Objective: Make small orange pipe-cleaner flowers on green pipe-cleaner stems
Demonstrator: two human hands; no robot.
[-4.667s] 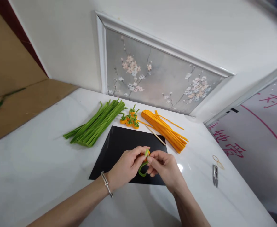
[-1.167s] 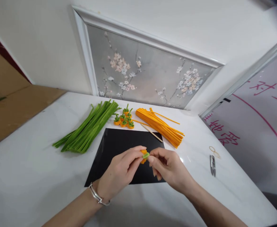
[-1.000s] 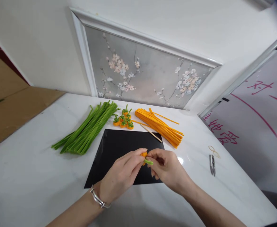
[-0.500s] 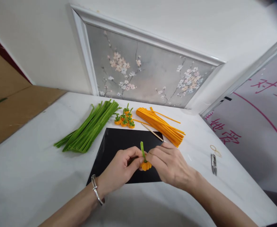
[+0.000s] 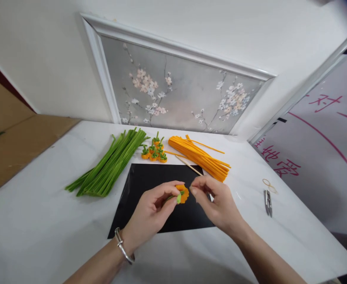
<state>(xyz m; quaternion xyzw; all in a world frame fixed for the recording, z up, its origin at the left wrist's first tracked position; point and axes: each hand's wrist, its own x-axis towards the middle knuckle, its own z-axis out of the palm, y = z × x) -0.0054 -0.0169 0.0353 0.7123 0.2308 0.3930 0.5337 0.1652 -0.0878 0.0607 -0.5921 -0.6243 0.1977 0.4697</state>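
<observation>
Over the black mat (image 5: 149, 177), my left hand (image 5: 154, 209) grips a small orange pumpkin shape (image 5: 183, 195) with a green stem, tilted so that the stem points toward the thumb. Just right of it, my right hand (image 5: 216, 201) is raised with thumb and forefinger pinched together, apart from the orange piece. Whether anything tiny is between those fingertips cannot be made out. Several finished-looking orange and green pieces (image 5: 154, 153) stand behind the mat.
Green fuzzy stems (image 5: 111, 165) lie at the left, orange ones (image 5: 199, 156) at the back right. A thin wooden stick (image 5: 189, 165) touches the mat's back corner. Small metal snips (image 5: 268, 203) and yellowish bands (image 5: 269, 185) rest at the right. A framed panel (image 5: 179, 83) stands behind.
My right hand has come off the orange piece and moved slightly right. The piece has been turned in my left hand, its stem swinging from upright toward the thumb.
</observation>
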